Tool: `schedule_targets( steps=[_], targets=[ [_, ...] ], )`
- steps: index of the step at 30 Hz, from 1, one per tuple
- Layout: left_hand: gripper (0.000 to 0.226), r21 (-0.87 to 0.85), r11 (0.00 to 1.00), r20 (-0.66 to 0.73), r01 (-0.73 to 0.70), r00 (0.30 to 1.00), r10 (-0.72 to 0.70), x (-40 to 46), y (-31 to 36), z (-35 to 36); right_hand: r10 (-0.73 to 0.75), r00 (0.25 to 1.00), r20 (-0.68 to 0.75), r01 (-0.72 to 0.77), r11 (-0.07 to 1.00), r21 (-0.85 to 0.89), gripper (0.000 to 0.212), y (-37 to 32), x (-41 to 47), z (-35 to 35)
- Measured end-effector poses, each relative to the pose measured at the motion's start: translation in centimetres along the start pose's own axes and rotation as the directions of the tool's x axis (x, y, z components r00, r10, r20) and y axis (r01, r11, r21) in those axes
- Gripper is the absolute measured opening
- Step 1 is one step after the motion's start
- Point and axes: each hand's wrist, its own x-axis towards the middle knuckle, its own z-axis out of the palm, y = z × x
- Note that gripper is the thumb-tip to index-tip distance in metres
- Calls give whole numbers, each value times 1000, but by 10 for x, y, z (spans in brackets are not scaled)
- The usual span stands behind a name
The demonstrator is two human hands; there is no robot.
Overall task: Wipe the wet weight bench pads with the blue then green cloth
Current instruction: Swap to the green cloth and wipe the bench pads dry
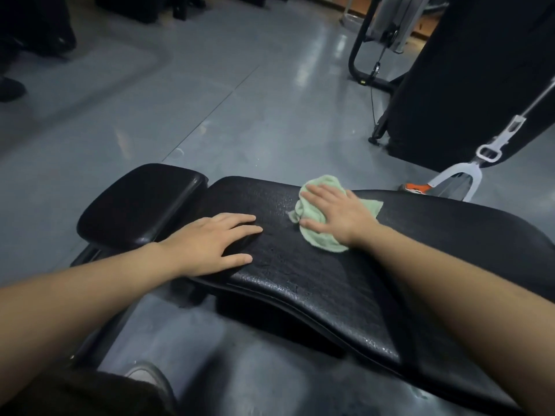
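Looking down from the head view, I have the floor [210, 115] filling most of the picture, grey and shiny, with a dark machine frame [468, 79] standing well off to the right and a white cable handle [489, 151] hanging beside it. Across the lower half runs the long pad [330, 283] of the weight bench, black and textured, with beads of wet showing on the stretch between my two hands and along the near edge. Just beyond its left end sits the smaller seat pad [141, 202], which looks glossy; I cannot tell whether it is wet or dry.

My left hand [210, 241] lies flat on the left end of the long pad, fingers straight and spread, holding nothing. My right hand [333, 214] presses the green cloth [318, 232] down onto the far part of the long pad, fingers straight over the bunched fabric, not curled round it. No blue cloth is in view.

As I judge it, the green cloth being in use puts me in the second pass, so the blue pass is likely behind me. What is left looks like the wet patch in the middle, the near edge, the long run of pad off to the right, and perhaps the seat pad.
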Motion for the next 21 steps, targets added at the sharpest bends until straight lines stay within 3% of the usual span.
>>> schedule_targets(
  steps=[3, 6, 10, 14, 21],
  targets=[
    [74, 12, 1000, 4, 23, 1000, -23, 1, -4, -1, 108, 994, 7, -108, 994, 3, 82, 4, 16, 4],
    [75, 8, 999, 4, 43, 999, -43, -2, -6, 0, 102, 995, 17, -102, 995, -24, 87, -6, 6, 2],
    [79, -22, 997, 13, 70, 997, -70, -11, -6, -3, -48, 997, 63, 52, 996, -67, 106, -35, -39, -4],
    [73, -43, 995, 32, 95, 995, -93, -20, -10, -5, -230, 971, -69, 226, 972, -59, 97, -69, -86, 10],
    [64, -50, 993, 52, 107, 993, -105, -19, -16, -8, -336, 941, -37, 336, 942, -7, 99, -59, -68, 14]
  ],
)
